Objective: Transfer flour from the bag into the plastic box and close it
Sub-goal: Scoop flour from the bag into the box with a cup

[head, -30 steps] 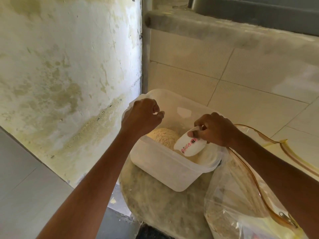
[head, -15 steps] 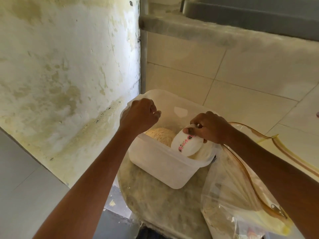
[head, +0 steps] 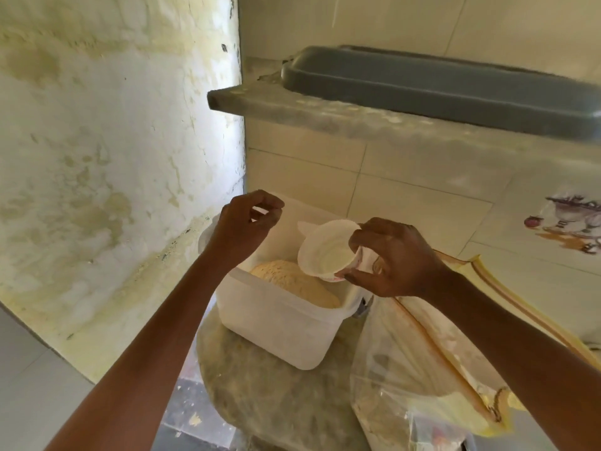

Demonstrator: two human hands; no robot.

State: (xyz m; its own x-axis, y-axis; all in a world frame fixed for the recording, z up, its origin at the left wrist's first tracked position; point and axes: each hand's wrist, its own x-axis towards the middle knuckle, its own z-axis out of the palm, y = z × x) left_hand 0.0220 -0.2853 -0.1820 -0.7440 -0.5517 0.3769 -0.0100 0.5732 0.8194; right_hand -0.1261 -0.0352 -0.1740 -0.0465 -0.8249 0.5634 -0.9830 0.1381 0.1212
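In the head view, the right hand (head: 395, 260) is pinching a small white cup (head: 327, 250) in its grip, holding it tilted with its mouth turned toward the camera above the open plastic box (head: 279, 323), which is sitting on a round stone desk (head: 276, 395) with a mound of flour (head: 294, 283) inside. The left hand (head: 245, 224) is hovering over the box's far left corner, fingers loosely curled and gripping nothing, while the clear bag (head: 419, 362) is lying just right of the box under the right forearm.
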